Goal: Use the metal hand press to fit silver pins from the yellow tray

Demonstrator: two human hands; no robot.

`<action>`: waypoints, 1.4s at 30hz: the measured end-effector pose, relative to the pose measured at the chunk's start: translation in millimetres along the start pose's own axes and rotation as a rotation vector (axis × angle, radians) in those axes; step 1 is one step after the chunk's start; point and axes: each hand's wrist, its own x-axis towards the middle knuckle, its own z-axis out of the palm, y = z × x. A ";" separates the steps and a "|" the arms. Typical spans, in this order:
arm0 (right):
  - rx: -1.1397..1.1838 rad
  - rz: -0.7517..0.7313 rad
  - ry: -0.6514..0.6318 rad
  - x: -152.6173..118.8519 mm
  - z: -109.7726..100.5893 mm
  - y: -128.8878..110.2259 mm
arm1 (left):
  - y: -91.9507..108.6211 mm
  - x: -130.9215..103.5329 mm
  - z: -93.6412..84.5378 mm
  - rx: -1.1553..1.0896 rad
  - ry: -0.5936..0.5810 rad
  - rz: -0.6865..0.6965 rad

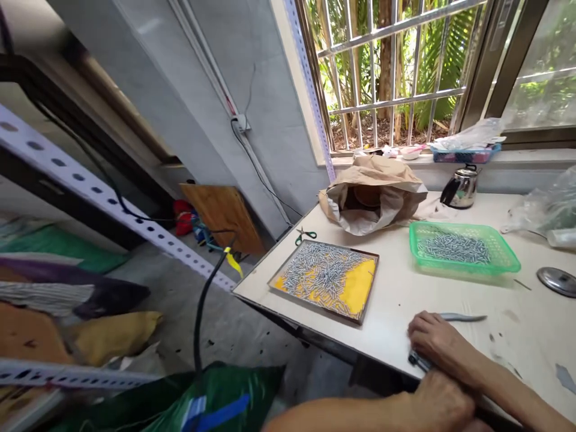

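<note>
At the table's front edge, my right hand [437, 341] has its fingers curled over a small dark object [419, 360]. My left hand [443, 397] is closed just below it, close to the same object; what it holds is hidden. A grey pointed tool [463, 317] lies on the table beside my right fingers. Left of the hands, a shallow tray [369, 287] with a yellow base holds many small metal pins [321, 270]. Farther back, a green basket [510, 263] holds more metal pins [454, 247].
Green-handled scissors [306, 235] lie behind the tray on the white table [391, 324]. A brown paper bag [375, 192], a metal pot [462, 187] and a round lid [557, 281] are also on it. A black cable [200, 318] hangs at the left.
</note>
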 end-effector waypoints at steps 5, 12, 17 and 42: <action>0.021 -0.030 0.051 6.9 4.6 -5.5 | -4.8 2.4 10.7 0.020 -0.007 0.011; 0.154 0.067 0.737 44.2 -71.6 -9.4 | -16.3 -7.7 -35.0 0.008 0.219 0.135; -0.204 0.300 0.815 41.9 -123.3 52.1 | -85.0 -29.2 -110.4 0.166 0.556 -0.319; 0.020 0.435 0.512 -92.0 22.5 -5.9 | -205.0 -32.8 -142.1 0.074 -0.057 -0.623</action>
